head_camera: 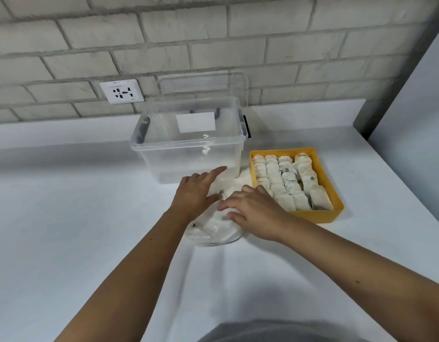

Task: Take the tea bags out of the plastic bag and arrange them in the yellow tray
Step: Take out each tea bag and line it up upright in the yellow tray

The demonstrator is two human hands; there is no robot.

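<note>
While both hands rest on the plastic bag, the bag lies flat on the white table, right in front of the person. The left hand lies on the far left part of the bag. Its fingers are straight and spread out, and the pointing finger reaches toward the clear box. The right hand lies on the right side of the bag, with its fingers stretched out to the left and pressed down on the plastic. Neither hand is wrapped around anything. The bag looks cloudy and white, and I cannot tell what is inside it.

Just to the right of the hands sits the yellow tray. The tea bags fill it in neat rows, each one leaning on the next. The tray is near the right hand.

Behind the bag stands the clear box, open on top, with a white label on its far wall. Its lid stands up behind it against the brick wall. A white wall plug is on the wall to the left of the lid. Some grey cloth shows at the bottom edge.
</note>
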